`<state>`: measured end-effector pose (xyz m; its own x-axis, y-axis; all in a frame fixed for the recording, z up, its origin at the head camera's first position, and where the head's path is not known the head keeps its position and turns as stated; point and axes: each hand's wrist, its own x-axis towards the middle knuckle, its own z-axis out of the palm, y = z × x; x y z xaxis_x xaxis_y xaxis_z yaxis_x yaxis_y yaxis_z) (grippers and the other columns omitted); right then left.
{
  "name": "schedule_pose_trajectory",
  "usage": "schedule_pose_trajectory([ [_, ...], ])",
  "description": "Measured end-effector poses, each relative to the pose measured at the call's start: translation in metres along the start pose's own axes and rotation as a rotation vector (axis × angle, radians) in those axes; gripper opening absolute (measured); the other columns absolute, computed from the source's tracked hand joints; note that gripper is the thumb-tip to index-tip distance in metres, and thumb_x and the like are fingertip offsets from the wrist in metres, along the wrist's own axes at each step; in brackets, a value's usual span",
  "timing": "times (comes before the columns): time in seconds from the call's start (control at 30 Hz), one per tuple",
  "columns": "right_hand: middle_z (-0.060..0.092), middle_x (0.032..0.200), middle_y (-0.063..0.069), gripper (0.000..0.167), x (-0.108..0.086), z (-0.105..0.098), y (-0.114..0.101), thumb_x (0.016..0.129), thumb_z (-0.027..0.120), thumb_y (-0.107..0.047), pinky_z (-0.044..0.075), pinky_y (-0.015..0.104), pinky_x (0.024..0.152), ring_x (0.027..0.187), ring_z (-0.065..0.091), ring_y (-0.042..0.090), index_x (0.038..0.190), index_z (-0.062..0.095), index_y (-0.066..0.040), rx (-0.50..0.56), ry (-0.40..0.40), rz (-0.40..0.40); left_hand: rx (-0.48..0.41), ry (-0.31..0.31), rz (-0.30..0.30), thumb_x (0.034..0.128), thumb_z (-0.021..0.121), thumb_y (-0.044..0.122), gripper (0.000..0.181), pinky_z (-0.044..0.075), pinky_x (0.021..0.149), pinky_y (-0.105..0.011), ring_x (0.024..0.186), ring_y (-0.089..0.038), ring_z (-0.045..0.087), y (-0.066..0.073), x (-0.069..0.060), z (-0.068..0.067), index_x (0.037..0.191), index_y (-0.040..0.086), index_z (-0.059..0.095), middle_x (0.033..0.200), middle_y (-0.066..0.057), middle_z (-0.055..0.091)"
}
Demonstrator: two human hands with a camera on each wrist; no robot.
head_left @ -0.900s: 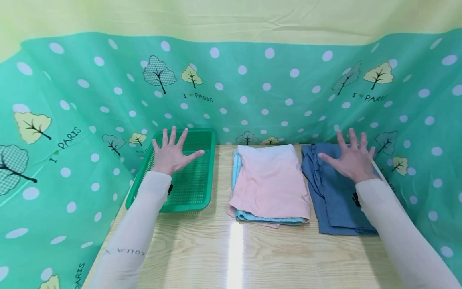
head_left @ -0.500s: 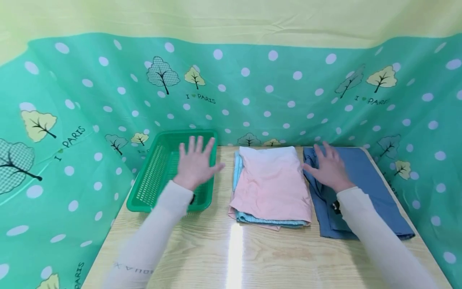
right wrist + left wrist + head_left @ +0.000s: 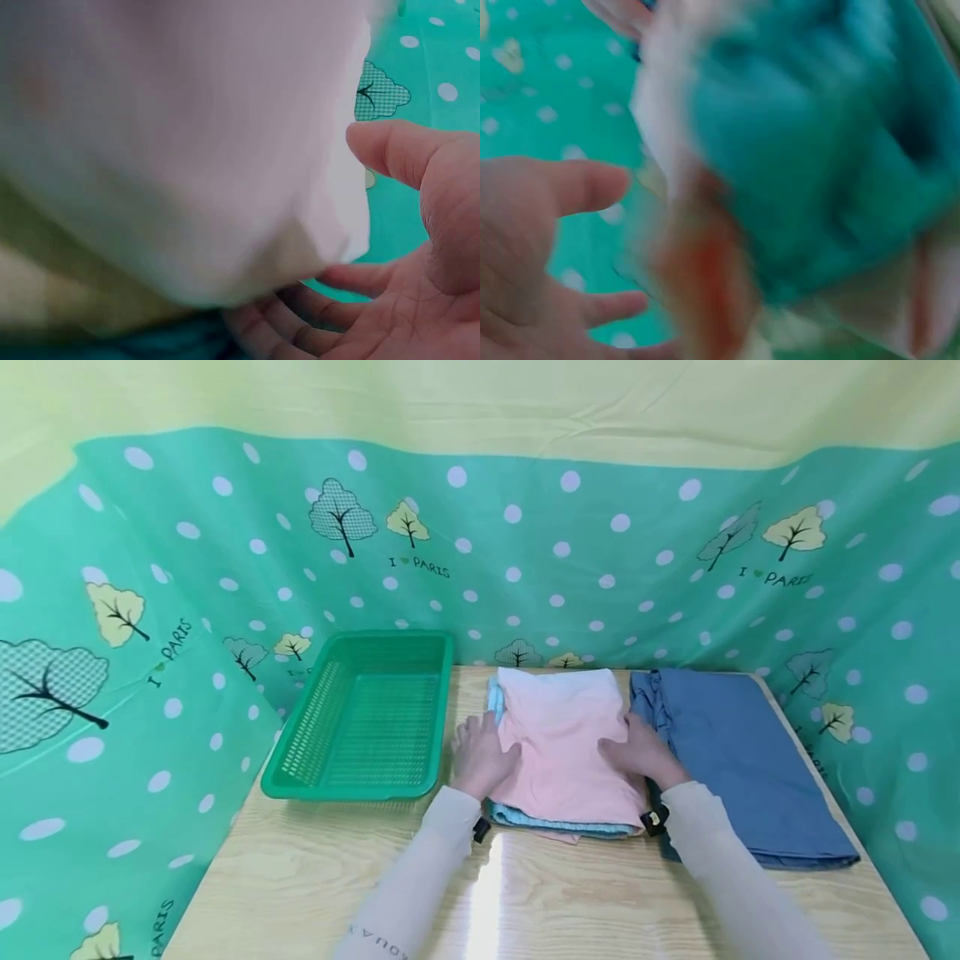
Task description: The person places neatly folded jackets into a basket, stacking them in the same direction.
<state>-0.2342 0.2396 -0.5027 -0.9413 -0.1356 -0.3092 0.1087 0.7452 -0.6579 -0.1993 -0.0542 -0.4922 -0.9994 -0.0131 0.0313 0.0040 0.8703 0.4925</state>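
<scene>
A folded pink-and-white cloth [image 3: 562, 752] lies on a folded light-blue cloth [image 3: 562, 818], whose edges show at the left and front. My left hand [image 3: 482, 758] is at the left side of this stack, thumb toward the pink cloth. In the left wrist view its fingers are spread beside blurred pink and teal fabric [image 3: 810, 165]. At the opposite side is my right hand [image 3: 647, 752], thumb over the pink cloth's edge. The right wrist view has its fingertips partly hidden beneath the pale cloth [image 3: 247, 165], with the thumb apart above.
A green perforated basket [image 3: 352, 793] stands on the wooden table [image 3: 315, 868] left of the stack. Folded dark-blue fabric [image 3: 750, 768] lies to the right, close behind my right hand. A green dotted curtain [image 3: 525, 552] encloses the back and both sides.
Both hands have come down and inward, from above the basket and the blue fabric to the two sides of the pink stack. The cloths and basket stay where they were.
</scene>
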Motion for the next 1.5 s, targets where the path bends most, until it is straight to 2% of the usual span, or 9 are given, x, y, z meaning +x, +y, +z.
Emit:
schedule_pose_trajectory([
  [0.07, 0.022, 0.161, 0.037, 0.092, 0.0, 0.004, 0.001, 0.101, 0.055, -0.044, 0.038, 0.065, 0.113, 0.144, 0.032, 0.055, 0.161, 0.007, 0.006, 0.068, -0.011, 0.037, 0.031, -0.036, -0.087, 0.0907, 0.07, 0.047, 0.078, 0.039, 0.106, -0.062, 0.128, -0.044, 0.046, -0.012, 0.002, 0.008, 0.149, 0.003, 0.043, 0.137, -0.026, 0.051],
  [0.13, 0.028, 0.156, 0.039, 0.09, 0.001, 0.007, 0.001, 0.1, 0.055, -0.044, 0.041, 0.064, 0.11, 0.139, 0.038, 0.054, 0.159, 0.01, 0.008, 0.124, -0.008, 0.062, -0.013, -0.085, -0.143, 0.0906, 0.07, 0.048, 0.083, 0.04, 0.107, -0.061, 0.129, -0.045, 0.045, -0.019, 0.003, 0.012, 0.15, -0.001, 0.04, 0.139, -0.029, 0.05],
  [0.33, 0.044, 0.144, 0.036, 0.077, 0.009, 0.014, 0.002, 0.102, 0.055, -0.039, 0.049, 0.055, 0.102, 0.125, 0.054, 0.045, 0.152, 0.027, 0.012, 0.28, -0.023, 0.097, -0.378, -0.182, -0.229, 0.0904, 0.072, 0.045, 0.089, 0.048, 0.107, -0.055, 0.132, -0.043, 0.052, -0.027, 0.011, 0.016, 0.152, -0.008, 0.035, 0.143, -0.029, 0.054],
  [0.57, 0.053, 0.14, 0.03, 0.064, 0.017, 0.032, 0.005, 0.103, 0.059, -0.025, 0.053, 0.041, 0.095, 0.112, 0.064, 0.03, 0.152, 0.035, 0.008, 0.432, -0.064, 0.084, -0.643, -0.203, -0.331, 0.0881, 0.076, 0.032, 0.066, 0.053, 0.099, -0.047, 0.112, -0.033, 0.062, -0.036, 0.014, 0.021, 0.135, -0.008, 0.053, 0.128, -0.023, 0.063],
  [0.73, 0.048, 0.149, 0.029, 0.061, 0.012, 0.041, 0.006, 0.103, 0.057, -0.016, 0.047, 0.041, 0.104, 0.123, 0.057, 0.031, 0.155, 0.032, 0.005, 0.489, -0.051, 0.04, -0.718, -0.206, -0.276, 0.0879, 0.075, 0.022, 0.031, 0.055, 0.078, -0.033, 0.085, -0.019, 0.062, -0.035, 0.013, 0.024, 0.111, 0.001, 0.07, 0.103, -0.011, 0.072],
  [0.83, 0.049, 0.149, 0.028, 0.058, 0.006, 0.045, 0.008, 0.103, 0.055, -0.012, 0.047, 0.039, 0.104, 0.122, 0.057, 0.029, 0.154, 0.035, 0.005, 0.49, -0.017, 0.036, -0.689, -0.199, -0.241, 0.0893, 0.072, 0.017, 0.026, 0.055, 0.083, -0.037, 0.09, -0.02, 0.063, -0.028, 0.008, 0.024, 0.11, 0.002, 0.071, 0.106, -0.011, 0.073],
  [1.1, 0.051, 0.148, 0.027, 0.056, -0.007, 0.049, 0.005, 0.102, 0.054, -0.013, 0.048, 0.04, 0.102, 0.121, 0.057, 0.031, 0.154, 0.039, 0.002, 0.474, 0.076, 0.049, -0.702, -0.194, -0.151, 0.0935, 0.061, 0.013, 0.057, 0.046, 0.11, -0.046, 0.127, -0.027, 0.057, -0.017, 0.003, 0.022, 0.149, 0.012, 0.048, 0.143, -0.012, 0.06],
  [1.3, 0.052, 0.146, 0.026, 0.056, -0.014, 0.043, -0.006, 0.102, 0.054, -0.014, 0.05, 0.037, 0.097, 0.117, 0.058, 0.031, 0.154, 0.04, 0.001, 0.461, 0.111, 0.037, -0.768, -0.202, -0.112, 0.0914, 0.067, 0.007, 0.07, 0.04, 0.117, -0.051, 0.138, -0.031, 0.05, -0.009, -0.002, 0.01, 0.155, 0.018, 0.041, 0.153, -0.011, 0.052],
  [1.5, 0.057, 0.137, 0.027, 0.052, -0.024, 0.034, -0.023, 0.102, 0.055, -0.015, 0.053, 0.028, 0.084, 0.102, 0.063, 0.024, 0.15, 0.044, 0.003, 0.461, 0.131, -0.034, -0.782, -0.18, -0.074, 0.0924, 0.065, 0.006, 0.076, 0.036, 0.12, -0.051, 0.144, -0.032, 0.044, 0.0, -0.013, -0.014, 0.16, 0.021, 0.034, 0.158, -0.011, 0.046],
])
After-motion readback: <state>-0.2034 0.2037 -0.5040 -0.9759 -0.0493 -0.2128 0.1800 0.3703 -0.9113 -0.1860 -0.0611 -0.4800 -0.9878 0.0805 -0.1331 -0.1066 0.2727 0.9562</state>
